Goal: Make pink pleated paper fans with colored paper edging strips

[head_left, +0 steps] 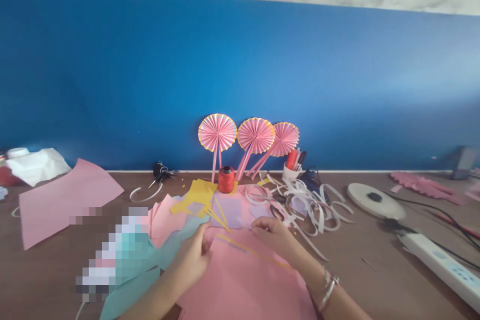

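A large pink paper sheet (247, 280) lies in front of me, with a thin yellow strip (275, 261) and a short purplish strip (234, 245) on it. My left hand (195, 255) is closed at the sheet's upper left edge, thumb and forefinger pinched together. At the upper right edge my right hand (275, 237) is closed in a similar pinch, a bracelet on its wrist. Just beyond the fingers lie a lilac paper piece (228, 214), narrow yellow strips (221, 215) and scissors (276, 211).
Three pink pleated paper fans (217, 132) lean on the blue partition (240, 60) behind a red thread spool (226, 180). White paper strips (318, 205) tangle at right, near a power strip (442, 265). Turquoise paper (131, 292) and another pink sheet (67, 200) are leftward.
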